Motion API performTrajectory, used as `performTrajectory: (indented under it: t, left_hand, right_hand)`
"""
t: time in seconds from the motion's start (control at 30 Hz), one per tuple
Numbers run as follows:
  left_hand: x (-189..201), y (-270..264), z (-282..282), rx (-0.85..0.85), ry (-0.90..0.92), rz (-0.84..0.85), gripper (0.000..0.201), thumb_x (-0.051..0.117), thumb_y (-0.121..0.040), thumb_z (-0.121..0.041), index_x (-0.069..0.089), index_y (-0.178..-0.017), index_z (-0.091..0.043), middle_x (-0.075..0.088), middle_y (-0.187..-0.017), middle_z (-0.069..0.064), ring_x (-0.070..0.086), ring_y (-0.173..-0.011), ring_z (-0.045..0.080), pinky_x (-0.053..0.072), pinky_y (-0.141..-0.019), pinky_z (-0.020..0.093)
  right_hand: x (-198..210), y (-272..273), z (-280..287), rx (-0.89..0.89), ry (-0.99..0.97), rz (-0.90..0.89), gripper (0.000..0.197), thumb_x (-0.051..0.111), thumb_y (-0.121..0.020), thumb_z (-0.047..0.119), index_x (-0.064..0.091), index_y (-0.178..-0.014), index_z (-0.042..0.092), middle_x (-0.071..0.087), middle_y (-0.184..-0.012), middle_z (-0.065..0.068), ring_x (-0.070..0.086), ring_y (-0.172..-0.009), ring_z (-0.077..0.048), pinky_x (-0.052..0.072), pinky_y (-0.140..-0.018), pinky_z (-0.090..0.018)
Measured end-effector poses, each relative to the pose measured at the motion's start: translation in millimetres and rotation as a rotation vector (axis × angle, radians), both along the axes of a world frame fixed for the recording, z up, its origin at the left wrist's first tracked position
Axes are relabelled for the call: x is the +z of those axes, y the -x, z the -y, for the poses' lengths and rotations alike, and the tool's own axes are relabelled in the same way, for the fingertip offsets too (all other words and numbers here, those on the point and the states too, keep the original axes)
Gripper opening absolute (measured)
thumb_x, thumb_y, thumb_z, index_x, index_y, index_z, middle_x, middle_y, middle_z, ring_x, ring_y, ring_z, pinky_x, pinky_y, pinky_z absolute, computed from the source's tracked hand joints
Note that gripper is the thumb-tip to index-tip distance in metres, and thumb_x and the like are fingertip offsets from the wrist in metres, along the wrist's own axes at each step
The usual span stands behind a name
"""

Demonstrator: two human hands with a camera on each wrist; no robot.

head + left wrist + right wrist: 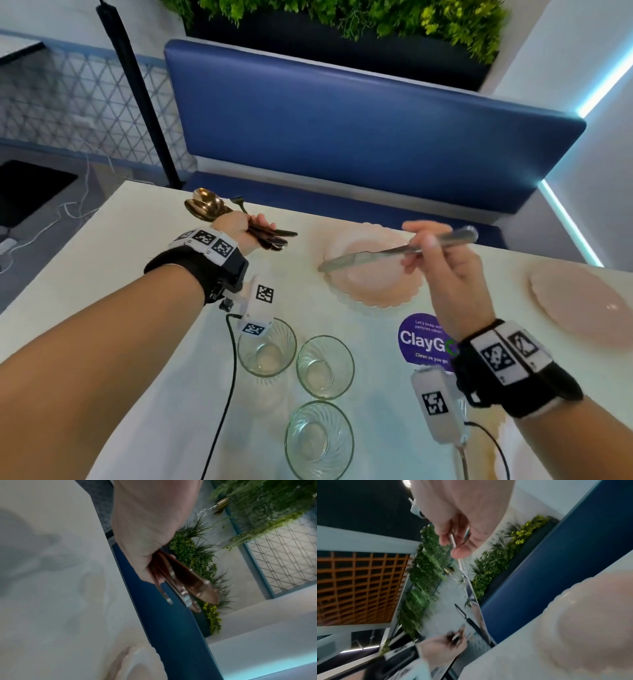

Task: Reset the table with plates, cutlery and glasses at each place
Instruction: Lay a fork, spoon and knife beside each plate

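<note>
My left hand grips a bundle of copper-coloured cutlery above the far left of the white table; spoon bowls stick out behind the hand, handles in front. My right hand pinches a silver knife by the handle, held level over a pale pink scalloped plate. The knife blade points to the left. A second pink plate lies at the right edge. Three empty glasses stand near me.
A blue bench seat runs along the far side of the table, with a planter of greenery behind it. A purple ClayGo sticker is on the table by the plate. Cables hang from both wrist units.
</note>
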State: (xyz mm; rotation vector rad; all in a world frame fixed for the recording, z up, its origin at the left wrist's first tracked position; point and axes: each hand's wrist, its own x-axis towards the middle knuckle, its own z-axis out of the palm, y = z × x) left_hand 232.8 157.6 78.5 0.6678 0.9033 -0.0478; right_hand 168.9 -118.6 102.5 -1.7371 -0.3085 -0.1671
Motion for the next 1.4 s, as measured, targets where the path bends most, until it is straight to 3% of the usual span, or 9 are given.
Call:
performTrajectory:
  t: [0.1, 0.3, 0.43, 0.6, 0.73, 0.83, 0.93, 1.13, 1.4]
  left_hand:
    - [-10.2, -5.9, -9.8, -0.176, -0.153, -0.03, 0.035, 0.025, -0.101, -0.016, 0.04, -0.071, -0.009, 0.042, -0.059, 0.004, 0.048, -0.058, 0.019, 0.042, -0.058, 0.039]
    - [-7.4, -11.3, -23.6, -0.6, -0.287, 0.008, 0.036, 0.029, -0.101, -0.018, 0.044, -0.069, -0.011, 0.042, -0.04, -0.002, 0.038, -0.038, 0.01, 0.039, -0.054, 0.024]
    - [-10.2, -21.3, -38.8, -0.807, -0.423, 0.006, 0.029, 0.033, -0.1, -0.018, 0.047, -0.075, -0.011, 0.044, -0.046, -0.003, 0.04, -0.035, 0.009, 0.042, -0.05, 0.025]
    - [-16.3, -33.0, -49.3, -0.829, -0.459, 0.05, 0.025, 0.034, -0.1, -0.017, 0.048, -0.08, -0.01, 0.044, -0.055, 0.0, 0.041, -0.038, 0.008, 0.042, -0.056, 0.027]
    - [-23.6, -43.0, -59.2, -0.823, -0.438, 0.039, 0.025, 0.035, -0.1, -0.017, 0.048, -0.079, -0.009, 0.045, -0.054, 0.0, 0.04, -0.039, 0.009, 0.04, -0.056, 0.026]
    - [-28.5, -48.2, -65.7, -0.812, -0.437, 0.032, 0.024, 0.036, -0.1, -0.017, 0.049, -0.081, -0.009, 0.045, -0.055, 0.0, 0.04, -0.039, 0.009, 0.041, -0.054, 0.025]
    - [-32.8, -49.2, -68.8, -0.835, -0.422, 0.053, 0.023, 0.036, -0.1, -0.017, 0.048, -0.081, -0.01, 0.044, -0.056, 0.0, 0.039, -0.04, 0.009, 0.042, -0.053, 0.025]
    - [-38.7, -49.0, -70.8, -0.857, -0.412, 0.071, 0.023, 0.037, -0.1, -0.017, 0.049, -0.082, -0.01, 0.045, -0.056, 0.0, 0.038, -0.045, 0.01, 0.041, -0.057, 0.025]
    - [-41.0, -49.9, -69.1, -0.839, -0.404, 0.072, 0.022, 0.036, -0.1, -0.016, 0.048, -0.083, -0.01, 0.043, -0.06, 0.001, 0.037, -0.045, 0.01, 0.042, -0.057, 0.026]
  right_hand:
    - [10.2, -30.1, 0.6, -0.085, 0.143, -0.065, 0.038, 0.034, -0.101, 0.02, 0.065, -0.081, 0.007, 0.059, -0.067, -0.004, 0.053, -0.059, -0.012, 0.046, -0.062, -0.021]
    - [10.2, -108.2, -35.4, -0.013, 0.207, -0.382, 0.025, 0.042, -0.099, 0.018, 0.05, -0.079, 0.006, 0.061, -0.07, -0.01, 0.051, -0.041, -0.007, 0.045, -0.048, -0.02]
    - [-3.9, -152.7, -81.8, 0.118, 0.446, -0.537, 0.03, 0.055, -0.093, 0.011, 0.053, -0.064, 0.006, 0.06, -0.068, -0.011, 0.055, -0.056, -0.016, 0.053, -0.067, -0.027]
    - [-45.7, -188.4, -138.1, 0.147, 0.899, -0.571, 0.017, 0.062, -0.087, 0.028, 0.059, -0.084, 0.012, 0.068, -0.05, 0.002, 0.061, -0.064, -0.018, 0.055, -0.08, -0.033]
    - [-92.6, -212.6, -159.7, 0.171, 1.175, -0.555, 0.036, 0.067, -0.079, 0.034, 0.051, -0.107, 0.018, 0.069, -0.118, -0.006, 0.068, -0.099, -0.031, 0.054, -0.089, -0.042]
    - [-90.7, -202.3, -165.9, 0.222, 1.393, -0.401, 0.052, 0.066, -0.083, 0.024, 0.044, -0.127, 0.01, 0.061, -0.125, -0.008, 0.064, -0.107, -0.031, 0.048, -0.075, -0.031]
    - [-98.9, -196.7, -168.1, 0.279, 1.547, -0.337, 0.065, 0.062, -0.087, 0.018, 0.03, -0.141, -0.001, 0.04, -0.146, -0.017, 0.053, -0.122, -0.034, 0.047, -0.091, -0.036]
    - [-97.2, -183.4, -167.1, 0.367, 1.602, -0.223, 0.037, 0.057, -0.084, 0.006, 0.057, -0.12, 0.0, 0.063, -0.117, -0.016, 0.063, -0.102, -0.033, 0.05, -0.084, -0.033]
    - [-86.7, -178.6, -165.5, 0.334, 1.621, -0.233, 0.033, 0.053, -0.089, 0.002, 0.056, -0.122, -0.002, 0.06, -0.124, -0.015, 0.059, -0.113, -0.031, 0.047, -0.092, -0.031]
